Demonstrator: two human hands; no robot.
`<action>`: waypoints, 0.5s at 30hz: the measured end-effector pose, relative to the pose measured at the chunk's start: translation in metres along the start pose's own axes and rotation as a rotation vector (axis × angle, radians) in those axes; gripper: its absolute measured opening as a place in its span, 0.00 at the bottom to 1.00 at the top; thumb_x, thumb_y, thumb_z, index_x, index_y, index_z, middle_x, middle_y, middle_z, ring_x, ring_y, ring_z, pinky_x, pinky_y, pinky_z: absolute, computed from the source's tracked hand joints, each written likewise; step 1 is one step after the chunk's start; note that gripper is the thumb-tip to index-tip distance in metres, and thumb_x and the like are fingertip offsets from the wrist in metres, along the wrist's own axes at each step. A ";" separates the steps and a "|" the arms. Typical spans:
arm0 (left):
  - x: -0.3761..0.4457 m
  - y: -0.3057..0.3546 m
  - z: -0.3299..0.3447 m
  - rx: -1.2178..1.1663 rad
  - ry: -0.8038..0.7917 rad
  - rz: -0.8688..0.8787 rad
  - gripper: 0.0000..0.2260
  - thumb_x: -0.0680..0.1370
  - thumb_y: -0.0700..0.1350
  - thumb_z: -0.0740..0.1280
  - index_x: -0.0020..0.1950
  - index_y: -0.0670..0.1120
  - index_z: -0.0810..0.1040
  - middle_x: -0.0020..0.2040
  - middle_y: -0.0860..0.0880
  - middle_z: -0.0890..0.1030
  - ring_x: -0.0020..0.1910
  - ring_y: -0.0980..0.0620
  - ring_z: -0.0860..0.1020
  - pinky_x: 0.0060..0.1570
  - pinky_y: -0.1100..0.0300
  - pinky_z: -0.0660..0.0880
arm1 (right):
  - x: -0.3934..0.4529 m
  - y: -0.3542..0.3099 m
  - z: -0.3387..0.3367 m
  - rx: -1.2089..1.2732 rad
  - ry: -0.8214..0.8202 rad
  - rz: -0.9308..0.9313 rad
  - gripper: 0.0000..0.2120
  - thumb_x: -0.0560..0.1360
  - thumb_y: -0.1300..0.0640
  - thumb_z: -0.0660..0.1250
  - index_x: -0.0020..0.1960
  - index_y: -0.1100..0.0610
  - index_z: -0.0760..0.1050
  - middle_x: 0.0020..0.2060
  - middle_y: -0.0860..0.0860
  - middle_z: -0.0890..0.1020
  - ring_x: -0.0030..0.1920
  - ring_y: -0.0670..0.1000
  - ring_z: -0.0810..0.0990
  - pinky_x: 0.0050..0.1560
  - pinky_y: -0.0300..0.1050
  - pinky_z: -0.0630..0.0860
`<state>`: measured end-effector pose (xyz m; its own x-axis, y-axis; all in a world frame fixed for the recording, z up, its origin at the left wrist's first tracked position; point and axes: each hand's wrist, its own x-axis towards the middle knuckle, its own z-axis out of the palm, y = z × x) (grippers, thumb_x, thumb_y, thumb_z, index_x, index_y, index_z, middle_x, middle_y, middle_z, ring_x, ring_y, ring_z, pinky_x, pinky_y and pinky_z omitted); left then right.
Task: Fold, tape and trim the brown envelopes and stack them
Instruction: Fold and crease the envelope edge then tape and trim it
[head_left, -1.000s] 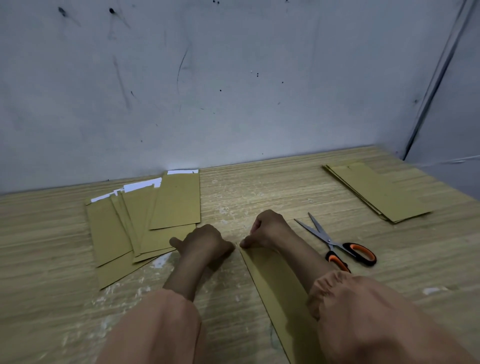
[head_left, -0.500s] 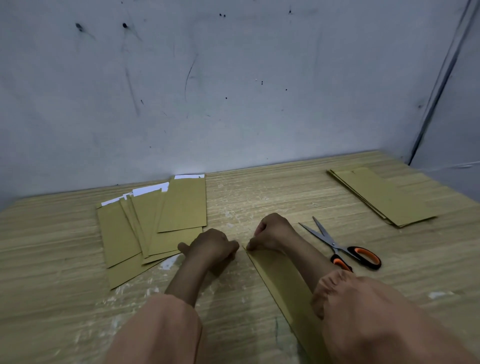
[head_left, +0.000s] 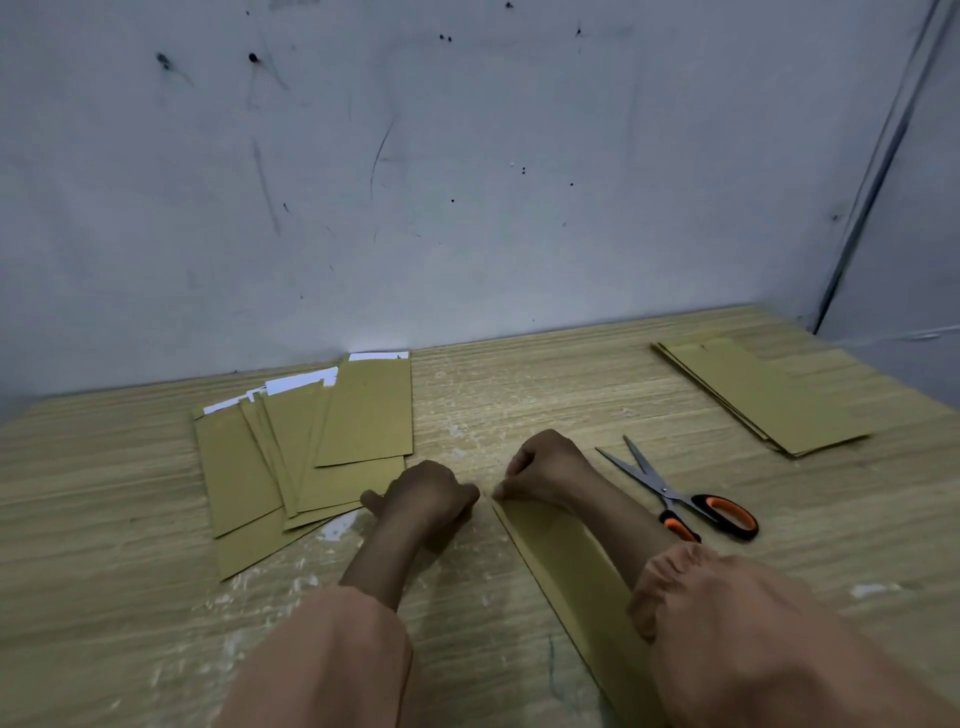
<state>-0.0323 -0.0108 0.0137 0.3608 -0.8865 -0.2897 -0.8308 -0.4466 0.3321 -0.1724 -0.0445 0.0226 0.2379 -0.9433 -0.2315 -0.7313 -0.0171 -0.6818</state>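
Observation:
A long brown envelope (head_left: 566, 561) lies on the wooden table (head_left: 104, 519), running from the middle toward the near right edge, partly under my right forearm. My right hand (head_left: 543, 467) pinches its far end with curled fingers. My left hand (head_left: 428, 493) rests on the table just left of that end, curled into a fist with nothing visible in it. A loose fan of brown envelopes (head_left: 311, 457), some with white paper showing at the top, lies to the left. A neat stack of brown envelopes (head_left: 763, 395) sits at the far right.
Scissors (head_left: 675, 499) with orange and black handles lie with blades apart, right of my right hand. A scuffed grey wall rises behind the table. White smears mark the wood near my left hand.
The view has shifted slightly, so everything sits a little lower and further right. Both hands keep their places and grips.

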 end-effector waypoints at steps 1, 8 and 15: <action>0.000 -0.001 0.000 -0.028 -0.006 0.005 0.12 0.75 0.54 0.62 0.41 0.48 0.77 0.39 0.50 0.75 0.45 0.48 0.72 0.60 0.48 0.60 | -0.004 0.004 -0.004 0.044 0.006 -0.036 0.12 0.69 0.55 0.75 0.47 0.61 0.81 0.47 0.54 0.83 0.45 0.48 0.79 0.44 0.40 0.73; 0.005 -0.004 -0.004 -0.167 -0.116 0.030 0.13 0.73 0.51 0.62 0.31 0.47 0.72 0.39 0.46 0.75 0.49 0.44 0.76 0.62 0.46 0.68 | -0.046 0.045 -0.033 0.013 0.355 -0.069 0.07 0.75 0.61 0.66 0.53 0.59 0.78 0.52 0.52 0.80 0.49 0.47 0.76 0.48 0.38 0.71; -0.001 0.000 -0.005 -0.293 -0.116 0.078 0.13 0.77 0.48 0.63 0.34 0.45 0.73 0.37 0.47 0.73 0.34 0.52 0.69 0.31 0.62 0.63 | -0.077 0.091 -0.057 -0.446 0.353 0.190 0.13 0.77 0.53 0.63 0.58 0.58 0.72 0.57 0.55 0.72 0.57 0.54 0.72 0.49 0.43 0.69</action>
<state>-0.0308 -0.0106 0.0190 0.2362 -0.9074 -0.3477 -0.6905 -0.4085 0.5970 -0.2937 0.0080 0.0183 -0.0941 -0.9953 -0.0240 -0.9561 0.0971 -0.2765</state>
